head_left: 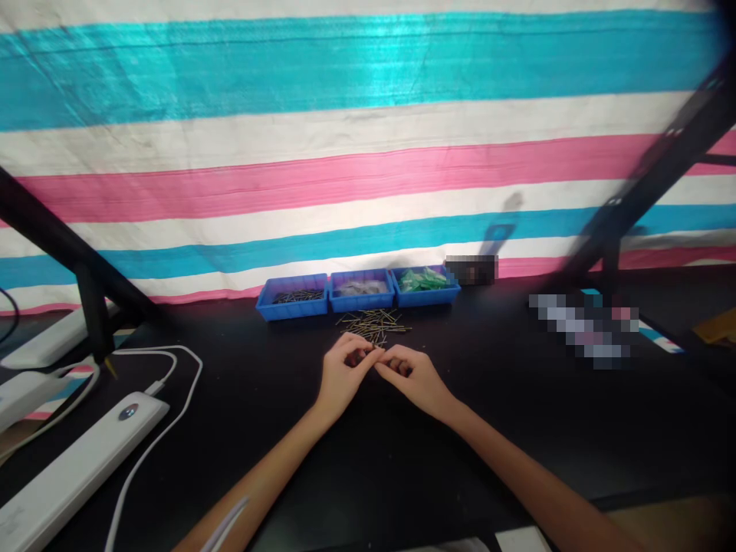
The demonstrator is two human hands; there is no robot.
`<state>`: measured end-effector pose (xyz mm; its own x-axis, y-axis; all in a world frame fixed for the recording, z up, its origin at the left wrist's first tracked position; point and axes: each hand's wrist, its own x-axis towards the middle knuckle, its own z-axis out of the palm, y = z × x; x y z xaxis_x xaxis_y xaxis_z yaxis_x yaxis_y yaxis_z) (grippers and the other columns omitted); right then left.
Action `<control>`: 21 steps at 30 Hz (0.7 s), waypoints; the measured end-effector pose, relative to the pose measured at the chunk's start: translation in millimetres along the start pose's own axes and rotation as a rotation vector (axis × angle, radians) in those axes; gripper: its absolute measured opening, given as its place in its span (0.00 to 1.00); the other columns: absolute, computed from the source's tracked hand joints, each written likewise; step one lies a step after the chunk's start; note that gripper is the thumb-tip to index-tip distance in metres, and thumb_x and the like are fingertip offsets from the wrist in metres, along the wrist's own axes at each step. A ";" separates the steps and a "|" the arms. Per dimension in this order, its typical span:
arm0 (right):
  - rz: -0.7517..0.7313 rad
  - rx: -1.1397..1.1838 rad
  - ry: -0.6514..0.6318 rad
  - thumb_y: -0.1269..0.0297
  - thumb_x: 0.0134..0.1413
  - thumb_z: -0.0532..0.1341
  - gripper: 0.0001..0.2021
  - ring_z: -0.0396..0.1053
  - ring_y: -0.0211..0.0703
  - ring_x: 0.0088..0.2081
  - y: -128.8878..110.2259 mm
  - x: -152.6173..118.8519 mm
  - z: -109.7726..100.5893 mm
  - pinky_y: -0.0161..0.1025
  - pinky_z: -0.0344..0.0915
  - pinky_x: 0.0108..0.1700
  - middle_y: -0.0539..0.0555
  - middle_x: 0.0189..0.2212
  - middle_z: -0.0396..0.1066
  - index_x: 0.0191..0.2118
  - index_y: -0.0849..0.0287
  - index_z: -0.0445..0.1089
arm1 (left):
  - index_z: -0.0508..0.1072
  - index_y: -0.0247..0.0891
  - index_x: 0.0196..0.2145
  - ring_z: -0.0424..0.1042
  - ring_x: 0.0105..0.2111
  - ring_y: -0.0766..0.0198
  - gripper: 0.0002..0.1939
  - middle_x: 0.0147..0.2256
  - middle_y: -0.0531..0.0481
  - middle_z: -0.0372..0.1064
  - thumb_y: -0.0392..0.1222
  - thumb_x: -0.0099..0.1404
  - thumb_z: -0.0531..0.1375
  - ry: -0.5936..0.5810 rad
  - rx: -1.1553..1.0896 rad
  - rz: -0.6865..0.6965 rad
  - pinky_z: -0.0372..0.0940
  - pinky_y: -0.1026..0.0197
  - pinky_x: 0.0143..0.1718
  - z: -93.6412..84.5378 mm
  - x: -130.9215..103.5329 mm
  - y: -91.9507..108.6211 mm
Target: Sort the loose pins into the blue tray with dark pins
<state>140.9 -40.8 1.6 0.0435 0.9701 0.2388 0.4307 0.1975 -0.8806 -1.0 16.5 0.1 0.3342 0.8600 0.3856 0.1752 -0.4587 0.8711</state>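
My left hand (343, 376) and my right hand (418, 377) meet over the black table (379, 460), thumbs and fingertips pinched together. Whatever lies between the fingertips is too small to make out. Just beyond the fingers is a loose pile of thin, brass-coloured metal pieces (375, 325), like long screws or nails. Behind the pile, three blue bins stand in a row. The left bin (293, 309) contains dark, thin metal pieces, the middle bin (362, 300) pale or clear pieces, and the right bin (428, 296) green plastic packets.
A white power strip or power bank (80, 475) with a white cable (189, 399) lies on the left. Black slanted frame bars (63, 230) rise at both sides. Striped sheeting (368, 176) hangs behind. Blurred-out items (583, 326) are on the right.
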 end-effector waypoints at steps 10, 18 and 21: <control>0.062 0.164 0.208 0.58 0.50 0.59 0.11 0.67 0.38 0.29 4.0 5.6 -5.4 0.35 0.63 0.30 0.54 0.30 0.72 0.32 0.60 0.72 | 0.75 0.38 0.29 0.61 0.25 0.70 0.08 0.30 0.50 0.64 0.46 0.54 0.62 -0.038 0.021 0.004 0.56 0.66 0.23 -0.1 -0.4 -1.6; 0.089 0.172 0.220 0.57 0.50 0.58 0.11 0.67 0.38 0.28 7.4 5.7 -4.3 0.34 0.64 0.29 0.53 0.29 0.71 0.34 0.60 0.70 | 0.77 0.40 0.33 0.62 0.24 0.69 0.11 0.27 0.50 0.68 0.48 0.55 0.61 0.005 0.051 -0.023 0.58 0.65 0.24 -9.9 6.1 -5.2; 0.111 0.179 0.232 0.56 0.50 0.58 0.12 0.67 0.38 0.28 8.4 5.9 -4.9 0.34 0.64 0.29 0.53 0.28 0.71 0.34 0.59 0.70 | 0.77 0.40 0.34 0.64 0.25 0.67 0.13 0.27 0.51 0.70 0.49 0.53 0.62 0.159 0.081 -0.093 0.59 0.65 0.26 -26.0 15.0 -14.7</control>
<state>149.2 -34.1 -2.3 0.2945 0.9331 0.2064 0.2472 0.1342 -0.9596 -22.7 42.0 0.9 0.1635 0.9210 0.3536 0.2744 -0.3867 0.8804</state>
